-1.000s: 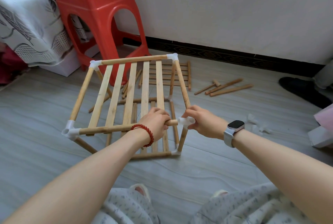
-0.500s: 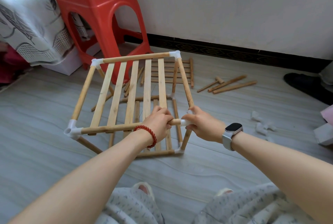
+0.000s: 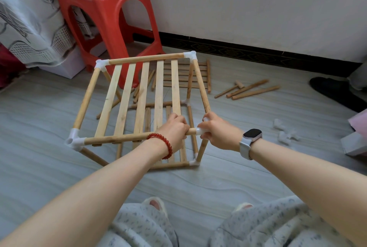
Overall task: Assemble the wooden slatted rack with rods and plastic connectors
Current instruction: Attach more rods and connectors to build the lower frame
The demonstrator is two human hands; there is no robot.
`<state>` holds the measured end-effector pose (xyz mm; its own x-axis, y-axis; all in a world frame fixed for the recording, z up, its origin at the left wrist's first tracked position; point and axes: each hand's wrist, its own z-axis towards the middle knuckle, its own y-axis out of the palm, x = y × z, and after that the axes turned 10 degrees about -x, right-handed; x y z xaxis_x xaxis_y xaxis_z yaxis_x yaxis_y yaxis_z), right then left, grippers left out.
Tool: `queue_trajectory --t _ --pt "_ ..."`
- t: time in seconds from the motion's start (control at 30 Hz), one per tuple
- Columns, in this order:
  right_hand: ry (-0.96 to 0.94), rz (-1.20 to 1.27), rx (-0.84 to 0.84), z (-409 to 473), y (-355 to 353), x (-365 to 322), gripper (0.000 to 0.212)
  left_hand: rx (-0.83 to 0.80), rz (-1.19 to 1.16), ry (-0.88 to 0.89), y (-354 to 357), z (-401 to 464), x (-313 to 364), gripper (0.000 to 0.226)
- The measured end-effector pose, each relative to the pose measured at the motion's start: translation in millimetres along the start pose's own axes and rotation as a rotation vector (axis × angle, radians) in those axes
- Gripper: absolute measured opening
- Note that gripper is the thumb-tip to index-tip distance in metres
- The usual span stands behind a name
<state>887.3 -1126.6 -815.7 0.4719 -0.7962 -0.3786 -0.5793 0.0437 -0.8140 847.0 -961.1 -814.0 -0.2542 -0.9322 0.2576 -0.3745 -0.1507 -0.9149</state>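
Head view: the person is looking down over both forearms at a half-built rack on the floor.
Right hand: the right hand [image 3: 219, 133] is curling its fingers round the near-right connector [image 3: 200, 131], likely pressing it onto the rod end.
Left hand: the left hand [image 3: 174, 130] is wrapping round the near rod [image 3: 119, 139] just left of that connector, apparently bracing it so the joint seats straight.
Rack: the rack [image 3: 143, 96] is standing near the middle of the floor, its upper slatted tier sitting level on corner posts above a lower tier.
Other corners: the near-left connector [image 3: 74, 141] and the two far ones are looking seated already, so this corner seems the last to close on the tier.
Spare parts: loose rods [image 3: 250, 91] are lying far right of the rack, with another slat panel [image 3: 188, 76] flat behind it, probably waiting for a further tier.
Loose connectors: spare connectors [image 3: 285, 132] are lying to the right, well apart from the hands.
Surroundings: a red stool [image 3: 105, 8] is standing at the far left beside draped fabric.
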Motion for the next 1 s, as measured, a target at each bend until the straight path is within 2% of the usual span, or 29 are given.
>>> queue_trajectory --t 0.3,0.57,0.73,0.83,0.9,1.0 --pt "0.021 0.066 -0.042 -7 -3 -10 0.026 -0.014 0.055 0.054 2 -8 -1 0.020" --pt "0.088 -0.035 -0.121 -12 -4 -24 0.023 -0.021 0.127 0.028 8 -13 4 0.023" --pt "0.030 -0.142 -0.121 -11 -3 -30 0.019 -0.056 0.116 0.017 9 -10 8 0.023" --pt "-0.036 0.000 -0.145 -11 -12 -17 0.033 -0.039 0.068 0.043 8 -13 3 0.023" --pt "-0.028 0.236 -0.050 -11 -23 -5 0.040 -0.022 0.052 0.041 7 -16 1 0.024" --pt "0.176 0.511 0.277 -5 -28 17 0.026 -0.024 0.037 -0.014 4 -14 3 0.031"
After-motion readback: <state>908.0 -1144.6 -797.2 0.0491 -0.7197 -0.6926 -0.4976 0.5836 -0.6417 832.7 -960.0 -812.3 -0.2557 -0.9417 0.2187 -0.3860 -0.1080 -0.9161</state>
